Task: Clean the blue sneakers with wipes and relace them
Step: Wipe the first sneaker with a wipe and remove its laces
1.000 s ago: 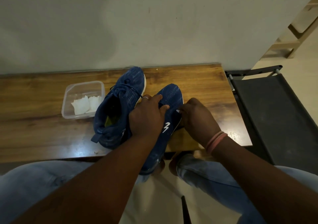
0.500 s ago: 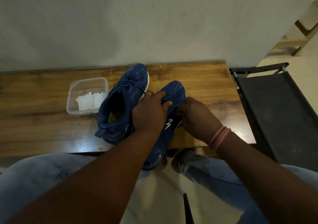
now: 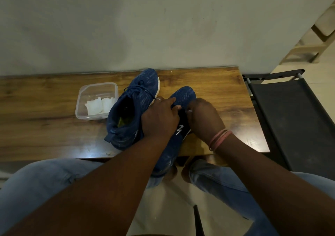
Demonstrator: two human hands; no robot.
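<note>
Beside laced sneaker (image 3: 137,99), clear tub (image 3: 82,97) of wipes (image 3: 100,105), black chair (image 3: 293,119) rightward

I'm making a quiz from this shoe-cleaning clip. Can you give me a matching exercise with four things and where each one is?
Things:
1. clear plastic tub of white wipes
2. blue knit sneaker with white sole
3. blue sneaker with white logo
4. pink wrist bands

Places:
A. under both hands, heel past the table edge
B. on the right arm
C. leftmost on the wooden table
D. between tub and held shoe

Pairs: 1-C, 2-D, 3-A, 4-B
</note>
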